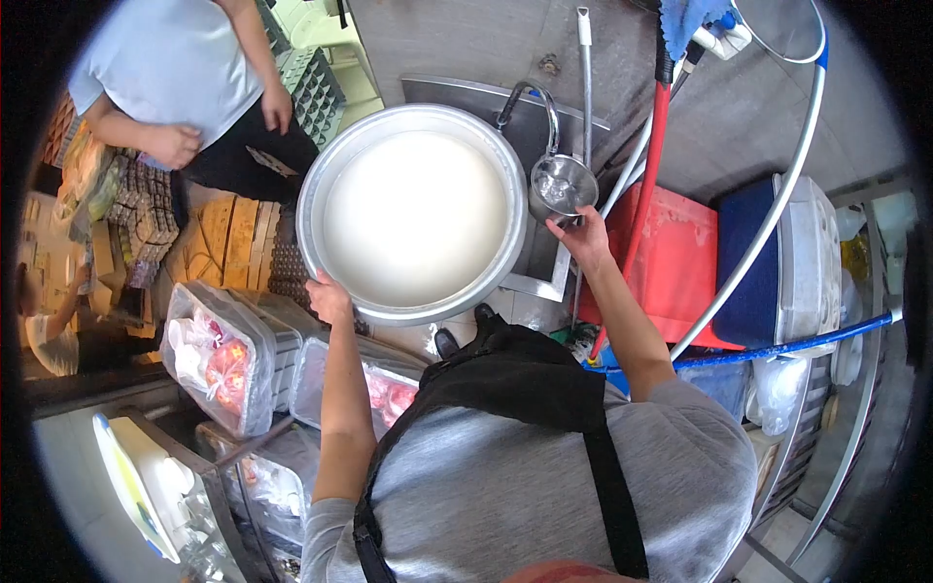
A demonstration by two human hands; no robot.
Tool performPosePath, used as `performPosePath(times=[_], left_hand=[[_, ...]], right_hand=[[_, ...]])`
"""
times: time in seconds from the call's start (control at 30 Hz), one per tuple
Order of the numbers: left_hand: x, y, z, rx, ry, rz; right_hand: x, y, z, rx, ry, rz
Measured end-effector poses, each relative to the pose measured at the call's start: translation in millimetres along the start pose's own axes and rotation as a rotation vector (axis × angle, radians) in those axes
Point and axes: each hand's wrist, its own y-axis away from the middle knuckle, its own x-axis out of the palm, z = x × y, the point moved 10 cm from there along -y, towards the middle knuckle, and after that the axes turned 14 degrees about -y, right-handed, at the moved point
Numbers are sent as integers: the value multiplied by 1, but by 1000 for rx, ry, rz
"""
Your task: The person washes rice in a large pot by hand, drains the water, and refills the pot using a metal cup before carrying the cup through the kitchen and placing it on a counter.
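A large round aluminium basin [309, 233] takes up the centre of the view, filled with something milky white [413, 219]; glare hides its texture. My left hand [330, 297] grips the basin's lower left rim. To the right of the basin, my right hand [583, 235] holds a small metal bowl [564, 187] by its near edge. The bowl is directly under the curved faucet [533, 89], and clear water shows in it. Behind the bowl and basin lies the steel sink [549, 289], mostly covered by them.
Another person [180, 87] stands at the upper left, close to the basin. Clear plastic bins [258, 389] with bagged items sit at the lower left. On the right are a red container [671, 262], a blue bin [748, 262] and several hoses [792, 185].
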Motion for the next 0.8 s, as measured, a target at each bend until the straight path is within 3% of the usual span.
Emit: performPosePath(times=[0.2,0.33,0.47,0.53,0.67,0.8], left_hand=[[-1,0,0,-6,40,-8],[7,-6,4,-19,21,15],[8,-6,4,-3,32,27],[7,-6,4,-9,49,42],[5,-4,4,-11,58,25],[4,-4,3,-7,50,16]], right_hand=[[24,41,4,-15,173,-22],[70,42,-5,-128,595,155],[123,51,-25,-473,929,219],[157,58,-22,-1062,1380,331],[222,95,-63,-1206,1563,499],[273,144,-104,-1439,1676,954]])
